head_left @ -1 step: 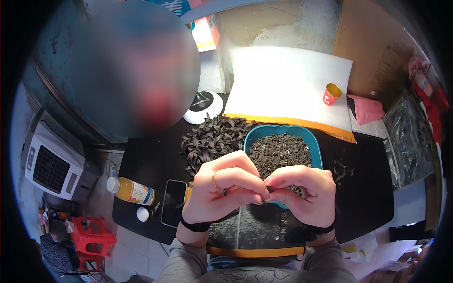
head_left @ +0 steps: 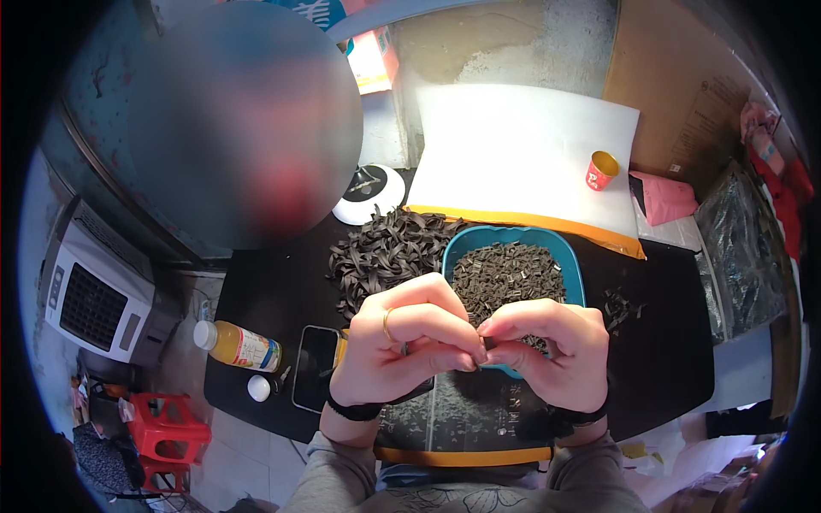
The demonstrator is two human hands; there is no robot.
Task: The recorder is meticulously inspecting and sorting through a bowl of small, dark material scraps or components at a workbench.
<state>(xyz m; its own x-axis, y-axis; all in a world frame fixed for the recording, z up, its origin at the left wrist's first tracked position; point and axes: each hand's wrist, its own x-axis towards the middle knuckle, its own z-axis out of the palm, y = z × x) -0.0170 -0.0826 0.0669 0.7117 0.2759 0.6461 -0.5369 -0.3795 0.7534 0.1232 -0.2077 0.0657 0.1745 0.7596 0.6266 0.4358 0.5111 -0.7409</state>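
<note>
The small dark pieces (head_left: 509, 269) filled the blue-green tub (head_left: 575, 265), which sat behind the hands on the black table (head_left: 663, 342). From my end I saw the left hand (head_left: 410, 333) and the right hand (head_left: 556, 350) meet tip to tip in front of it, thumbs and forefingers drawn into narrow pinches; I could not tell what, if anything, lay between them. They blocked my view of the tub's near side. The pieces looked short, dull and crumbly in mass, with a few paler glints; the tub was smooth, with rounded corners.

Against its left side was a tangled heap of dark strips (head_left: 376, 256), flat, limp and ribbon-like. A few loose scraps (head_left: 623, 309) lay to its right. Under the hands I saw a dark, dusty sheet (head_left: 453, 419) with an orange edge.

Left of the left hand were a phone (head_left: 314, 363), a bottle (head_left: 244, 346) of yellowish drink lying tilted in view, and a small round white thing (head_left: 259, 389). Behind the tub, a white sheet (head_left: 522, 145) sloped up, bearing a red paper cup (head_left: 601, 171) with a golden inside. Farther right I made out a pink packet (head_left: 667, 199), crinkled clear plastic (head_left: 740, 256) and stiff brown cardboard (head_left: 676, 94).
</note>
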